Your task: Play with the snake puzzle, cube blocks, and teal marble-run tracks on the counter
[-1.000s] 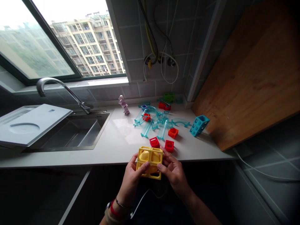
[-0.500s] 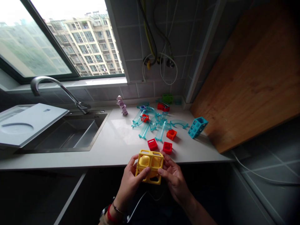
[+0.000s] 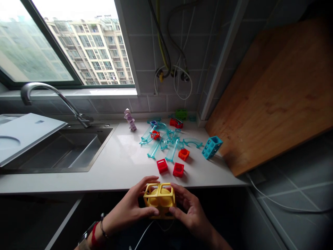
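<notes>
A yellow block of joined open-frame cubes is held in front of the counter edge, rounded shapes showing inside its frames. My left hand grips its left side, thumb along the lower front. On the opposite side my right hand has its fingers at the top corner and its thumb low on the front. Just beyond, on the counter, lie one red cube piece and another red cube piece. An orange cube piece sits a little farther back.
Clear teal track pieces lie in a heap on the white counter. A teal cube tower leans at the right, near a wooden board. A lilac twisted stack stands left of the heap, beside the sink.
The yellow block has been tilted and lowered slightly, and both hands have shifted their hold on it. The whole view has turned a little, moving the counter items leftward.
</notes>
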`<state>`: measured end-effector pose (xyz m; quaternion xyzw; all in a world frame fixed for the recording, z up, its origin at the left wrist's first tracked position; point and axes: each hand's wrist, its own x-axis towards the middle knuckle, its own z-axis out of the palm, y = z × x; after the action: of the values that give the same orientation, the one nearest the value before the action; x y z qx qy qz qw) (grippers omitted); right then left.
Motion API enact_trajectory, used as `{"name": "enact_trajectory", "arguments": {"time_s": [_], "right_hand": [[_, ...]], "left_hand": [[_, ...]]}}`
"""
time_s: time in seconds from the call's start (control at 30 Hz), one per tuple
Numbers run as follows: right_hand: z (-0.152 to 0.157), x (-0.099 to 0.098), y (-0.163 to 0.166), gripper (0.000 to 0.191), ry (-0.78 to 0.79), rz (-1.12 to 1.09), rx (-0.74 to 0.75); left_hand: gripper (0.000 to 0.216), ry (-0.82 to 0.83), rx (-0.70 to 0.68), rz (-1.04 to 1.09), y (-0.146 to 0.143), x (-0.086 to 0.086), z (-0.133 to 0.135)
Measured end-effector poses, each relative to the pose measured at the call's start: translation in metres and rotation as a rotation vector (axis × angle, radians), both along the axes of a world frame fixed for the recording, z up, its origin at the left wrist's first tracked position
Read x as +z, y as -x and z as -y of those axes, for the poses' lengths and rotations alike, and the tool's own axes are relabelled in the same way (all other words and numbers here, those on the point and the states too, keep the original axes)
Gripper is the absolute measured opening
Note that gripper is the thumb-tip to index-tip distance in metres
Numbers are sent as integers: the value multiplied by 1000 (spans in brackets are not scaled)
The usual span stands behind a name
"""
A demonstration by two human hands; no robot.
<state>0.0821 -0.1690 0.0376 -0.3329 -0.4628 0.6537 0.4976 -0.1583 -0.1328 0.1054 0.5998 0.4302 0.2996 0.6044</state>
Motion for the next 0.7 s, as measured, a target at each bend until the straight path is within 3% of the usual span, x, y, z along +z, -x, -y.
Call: {"name": "enact_trajectory", "arguments": {"time_s": [0.2,0.37,0.53,0.7], "right_hand": [[2,-6,-15,60,50,-61,3],[10,-28,-35,64,124,-83,-83],[15,-44,-43,66,215,-139,-299],[14,-63,-40,72,295,-219,-315]], "left_hand": [[30,-339,-46,-297,-12,34,-54],[33,-729,-193,-984,-57,45,-140],[46,-775,-161,-1089,-109,28,-258],[43,-865,-137,-1086,-142,-7,-350]]}}
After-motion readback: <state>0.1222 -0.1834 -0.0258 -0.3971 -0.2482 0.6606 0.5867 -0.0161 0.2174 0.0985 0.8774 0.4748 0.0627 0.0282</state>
